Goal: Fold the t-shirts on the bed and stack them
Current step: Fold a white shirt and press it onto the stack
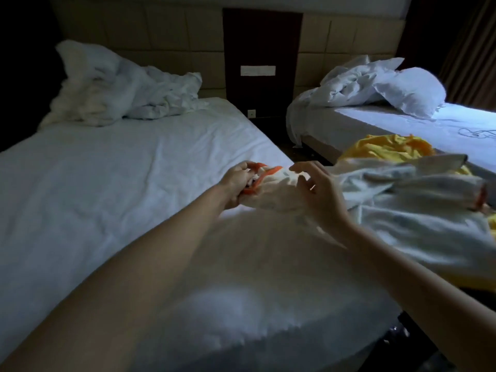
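A white t-shirt with orange trim [279, 194] is lifted over the right edge of the near bed [94, 183]. My left hand [239, 183] grips its orange collar, fingers curled round the bunched cloth. My right hand [319, 189] pinches the white fabric just right of the collar. The rest of the shirt trails right over a heap of clothes, where another white garment [418, 200] and a yellow t-shirt [389, 151] lie crumpled.
A rumpled white duvet [118, 87] lies at the head of the near bed. The second bed [402, 122] on the right carries a duvet and a pillow [410, 89]. A dark gap [290, 146] runs between the beds.
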A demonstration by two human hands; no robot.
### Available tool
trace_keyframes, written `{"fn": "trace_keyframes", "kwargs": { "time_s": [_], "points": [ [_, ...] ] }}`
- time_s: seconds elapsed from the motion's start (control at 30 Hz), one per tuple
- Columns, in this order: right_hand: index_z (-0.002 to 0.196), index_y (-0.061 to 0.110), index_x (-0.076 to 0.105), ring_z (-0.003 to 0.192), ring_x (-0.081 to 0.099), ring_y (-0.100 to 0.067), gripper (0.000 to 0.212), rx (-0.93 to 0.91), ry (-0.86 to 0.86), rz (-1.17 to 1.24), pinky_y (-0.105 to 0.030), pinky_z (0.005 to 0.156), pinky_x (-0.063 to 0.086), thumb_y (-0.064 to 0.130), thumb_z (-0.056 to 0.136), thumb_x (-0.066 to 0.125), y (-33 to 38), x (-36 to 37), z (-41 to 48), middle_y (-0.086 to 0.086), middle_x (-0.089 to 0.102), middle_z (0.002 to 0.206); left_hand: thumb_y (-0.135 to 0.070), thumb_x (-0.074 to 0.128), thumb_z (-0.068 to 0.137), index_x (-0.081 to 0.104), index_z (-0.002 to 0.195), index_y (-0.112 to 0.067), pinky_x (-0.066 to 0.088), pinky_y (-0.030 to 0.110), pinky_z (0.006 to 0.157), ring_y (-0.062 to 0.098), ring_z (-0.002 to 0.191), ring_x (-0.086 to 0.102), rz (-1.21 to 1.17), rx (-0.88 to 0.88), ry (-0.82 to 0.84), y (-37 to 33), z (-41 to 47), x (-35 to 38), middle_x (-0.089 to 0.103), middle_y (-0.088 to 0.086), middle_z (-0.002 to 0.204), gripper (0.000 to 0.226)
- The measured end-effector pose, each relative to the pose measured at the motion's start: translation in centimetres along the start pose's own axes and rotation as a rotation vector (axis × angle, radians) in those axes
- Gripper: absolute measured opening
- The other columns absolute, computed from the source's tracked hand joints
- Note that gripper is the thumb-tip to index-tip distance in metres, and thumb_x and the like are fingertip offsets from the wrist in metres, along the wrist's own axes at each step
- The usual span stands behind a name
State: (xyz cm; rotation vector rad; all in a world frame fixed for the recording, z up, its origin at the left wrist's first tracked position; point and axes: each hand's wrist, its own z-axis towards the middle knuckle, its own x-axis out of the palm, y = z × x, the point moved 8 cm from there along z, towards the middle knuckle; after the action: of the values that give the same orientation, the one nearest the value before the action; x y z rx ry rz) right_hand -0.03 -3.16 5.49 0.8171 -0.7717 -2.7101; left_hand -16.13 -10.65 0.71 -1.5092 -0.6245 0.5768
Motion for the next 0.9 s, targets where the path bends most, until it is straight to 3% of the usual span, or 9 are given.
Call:
{"fn": "trace_keyframes", "kwargs": {
  "time_s": [0.1, 0.2, 0.37, 0.43, 0.5, 0.63, 0.73, 0.8, 0.9],
  "points": [
    [0.103, 0.016, 0.067, 0.075, 0.054, -0.016, 0.030, 0.126, 0.127, -0.045, -0.023, 0.069, 0.038, 0.001, 0.086, 0.048, 1.5, 4.3, 0.4, 0.001, 0.063, 0.110, -0.006, 0.046, 0.097, 0.062, 0.090, -0.015, 0.042, 0.012, 0.043, 0.002, 0.051, 0.053, 0.333, 0.045, -0.021, -0.5, -3.5, -7.7, 0.060, -0.006, 0.063, 0.020],
    [0.121, 0.021, 0.061, 0.095, 0.058, -0.014, 0.048, 0.143, 0.514, -0.121, -0.026, 0.080, 0.038, -0.005, 0.084, 0.043, 3.9, 11.1, -0.3, 0.001, 0.057, 0.128, -0.003, 0.043, 0.094, 0.063, 0.083, -0.021, 0.039, 0.008, 0.047, 0.010, 0.064, 0.053, 0.719, 0.047, -0.036, -0.4, -7.6, -14.3, 0.059, -0.004, 0.073, 0.029],
    [0.138, 0.024, 0.044, 0.128, 0.045, -0.021, 0.044, -0.008, 0.890, -0.134, -0.031, 0.107, 0.031, 0.015, 0.095, 0.049, 11.1, 22.1, -4.0, -0.005, 0.050, 0.137, -0.008, 0.046, 0.094, 0.063, 0.091, -0.024, 0.044, 0.020, 0.059, 0.017, 0.073, 0.058, 0.837, 0.052, -0.013, 0.2, -13.2, -20.5, 0.064, 0.005, 0.084, 0.023],
    [0.131, 0.025, 0.051, 0.124, 0.047, -0.016, 0.035, 0.000, 0.988, -0.158, -0.032, 0.109, 0.030, 0.030, 0.096, 0.048, 12.8, 24.7, -5.4, 0.001, 0.053, 0.133, -0.021, 0.054, 0.094, 0.063, 0.100, -0.026, 0.043, 0.021, 0.063, 0.017, 0.074, 0.057, 0.942, 0.045, 0.021, -0.1, -14.9, -22.5, 0.062, 0.003, 0.084, 0.011],
    [0.108, 0.031, 0.059, 0.111, 0.053, -0.016, 0.018, 0.006, 1.052, -0.128, -0.036, 0.105, 0.036, 0.035, 0.091, 0.055, 14.5, 26.0, -6.0, 0.004, 0.060, 0.117, -0.043, 0.060, 0.089, 0.055, 0.113, -0.032, 0.044, 0.025, 0.074, 0.017, 0.084, 0.057, 1.116, 0.027, 0.047, -0.5, -16.4, -24.8, 0.058, -0.001, 0.092, 0.027],
    [0.075, 0.025, 0.056, 0.085, 0.053, -0.015, 0.019, -0.057, 1.065, -0.041, -0.021, 0.077, 0.039, 0.038, 0.084, 0.065, 18.7, 26.1, -5.0, 0.003, 0.057, 0.084, -0.061, 0.062, 0.078, 0.047, 0.109, -0.040, 0.044, 0.028, 0.076, 0.010, 0.088, 0.055, 1.347, 0.016, 0.110, -1.2, -20.1, -28.5, 0.047, -0.011, 0.107, 0.040],
    [0.073, 0.017, 0.057, 0.070, 0.044, -0.009, 0.023, 0.027, 1.201, 0.117, -0.022, 0.067, 0.033, 0.033, 0.084, 0.067, 21.4, 25.6, -5.8, 0.000, 0.050, 0.072, -0.025, 0.057, 0.090, 0.061, 0.111, -0.023, 0.042, 0.025, 0.083, 0.013, 0.101, 0.055, 1.323, 0.077, 0.092, -1.2, -21.5, -30.1, 0.043, -0.008, 0.129, 0.021],
    [0.079, 0.018, 0.061, 0.068, 0.045, -0.007, 0.024, 0.007, 1.316, -0.029, -0.023, 0.068, 0.034, 0.040, 0.087, 0.061, 21.9, 25.7, -7.0, 0.005, 0.053, 0.071, 0.003, 0.047, 0.087, 0.067, 0.110, -0.012, 0.034, 0.016, 0.090, 0.016, 0.118, 0.048, 1.166, 0.158, 0.008, -2.0, -22.0, -30.5, 0.044, 0.003, 0.137, 0.034],
    [0.099, 0.025, 0.060, 0.086, 0.055, -0.011, 0.032, -0.085, 1.331, -0.270, -0.024, 0.078, 0.040, 0.054, 0.091, 0.047, 22.0, 25.7, -7.8, 0.009, 0.061, 0.090, 0.009, 0.046, 0.086, 0.069, 0.101, -0.011, 0.038, 0.014, 0.085, 0.009, 0.105, 0.055, 0.768, 0.196, -0.117, -3.6, -23.5, -30.2, 0.061, -0.001, 0.113, 0.035]
  ]
}}
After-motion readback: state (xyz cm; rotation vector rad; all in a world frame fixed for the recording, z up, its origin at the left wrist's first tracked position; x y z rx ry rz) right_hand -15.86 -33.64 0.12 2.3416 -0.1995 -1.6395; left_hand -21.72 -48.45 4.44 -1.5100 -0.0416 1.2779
